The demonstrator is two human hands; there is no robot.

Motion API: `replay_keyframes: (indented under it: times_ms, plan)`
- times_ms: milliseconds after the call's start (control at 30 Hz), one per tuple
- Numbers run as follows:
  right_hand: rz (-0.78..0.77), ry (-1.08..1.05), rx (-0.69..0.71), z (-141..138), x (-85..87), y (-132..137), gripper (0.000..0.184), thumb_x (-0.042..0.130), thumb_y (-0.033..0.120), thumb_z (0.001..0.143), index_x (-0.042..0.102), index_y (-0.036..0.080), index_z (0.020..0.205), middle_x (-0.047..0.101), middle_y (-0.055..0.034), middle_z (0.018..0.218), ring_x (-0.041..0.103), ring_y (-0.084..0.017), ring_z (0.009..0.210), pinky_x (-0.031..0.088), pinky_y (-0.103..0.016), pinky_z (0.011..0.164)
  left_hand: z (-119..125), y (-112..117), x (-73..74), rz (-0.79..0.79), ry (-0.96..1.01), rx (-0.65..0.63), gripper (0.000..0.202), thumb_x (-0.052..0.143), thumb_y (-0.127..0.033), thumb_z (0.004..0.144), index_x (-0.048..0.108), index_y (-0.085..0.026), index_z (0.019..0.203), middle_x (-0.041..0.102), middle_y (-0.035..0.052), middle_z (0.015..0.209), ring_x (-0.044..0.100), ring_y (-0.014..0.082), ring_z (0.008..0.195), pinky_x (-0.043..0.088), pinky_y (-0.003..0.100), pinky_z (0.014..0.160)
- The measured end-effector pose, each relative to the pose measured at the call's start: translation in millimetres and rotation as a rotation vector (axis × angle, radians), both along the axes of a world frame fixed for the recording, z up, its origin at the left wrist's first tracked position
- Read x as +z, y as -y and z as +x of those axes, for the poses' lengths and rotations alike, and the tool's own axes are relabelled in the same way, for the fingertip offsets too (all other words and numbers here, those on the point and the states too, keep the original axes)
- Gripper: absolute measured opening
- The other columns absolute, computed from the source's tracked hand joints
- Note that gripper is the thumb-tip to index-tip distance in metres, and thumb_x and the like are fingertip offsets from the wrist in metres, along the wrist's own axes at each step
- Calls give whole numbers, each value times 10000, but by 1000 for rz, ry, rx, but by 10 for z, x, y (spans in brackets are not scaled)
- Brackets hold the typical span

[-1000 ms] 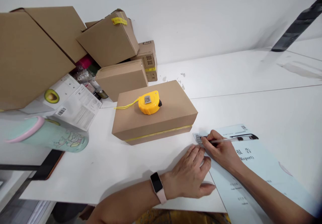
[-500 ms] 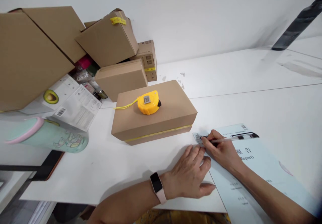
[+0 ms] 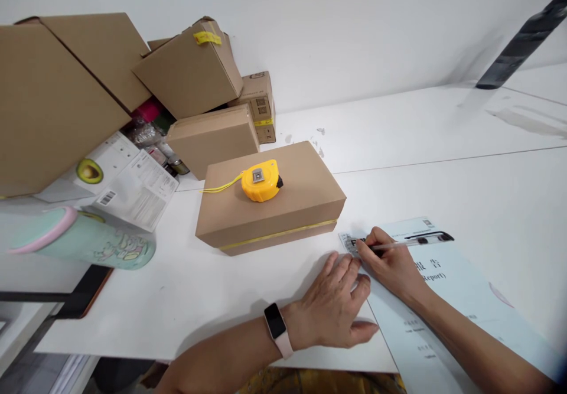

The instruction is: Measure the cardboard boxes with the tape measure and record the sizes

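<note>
My right hand (image 3: pixel 390 261) grips a clear-barrelled pen (image 3: pixel 414 241) with a black clip, its writing end down at the upper left corner of a light blue printed report (image 3: pixel 447 305). Part of that corner is covered by my fingers. My left hand (image 3: pixel 339 305), with a watch on the wrist, lies flat on the white table, fingers stretched out and tips at the report's left edge. Beyond the hands stands a closed brown cardboard box (image 3: pixel 296 181) with a yellow strip along its side. A yellow tape measure (image 3: pixel 260 181) with a wrist cord rests on top of it.
Several cardboard boxes (image 3: pixel 190 69) are piled at the back left, beside a white box (image 3: pixel 137 187) with an avocado print. A mint green tumbler (image 3: pixel 106 240) with a pink rim stands at the left. A dark bottle (image 3: pixel 514 51) is at the back right.
The pen and my right hand have shifted very slightly at the report's corner. My left hand, the box and the tape measure stay where they were.
</note>
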State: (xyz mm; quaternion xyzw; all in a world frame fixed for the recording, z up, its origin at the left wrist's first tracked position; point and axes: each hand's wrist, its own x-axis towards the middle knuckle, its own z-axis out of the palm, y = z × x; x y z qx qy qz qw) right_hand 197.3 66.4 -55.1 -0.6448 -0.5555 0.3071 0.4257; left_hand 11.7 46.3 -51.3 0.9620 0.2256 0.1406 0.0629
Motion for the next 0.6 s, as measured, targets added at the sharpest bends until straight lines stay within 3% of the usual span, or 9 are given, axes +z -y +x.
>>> replay_keyframes:
  times_ms: [600]
  plan:
    - [-2, -3, -8, 6, 6, -2, 326, 619, 374, 849, 403, 246, 641, 426, 54, 560, 386, -118, 512, 328, -255, 473, -4, -5, 30, -33, -11, -6, 650, 510, -557, 917, 525, -32, 1300, 473, 276, 1433, 394, 401, 1379, 159, 556, 1215]
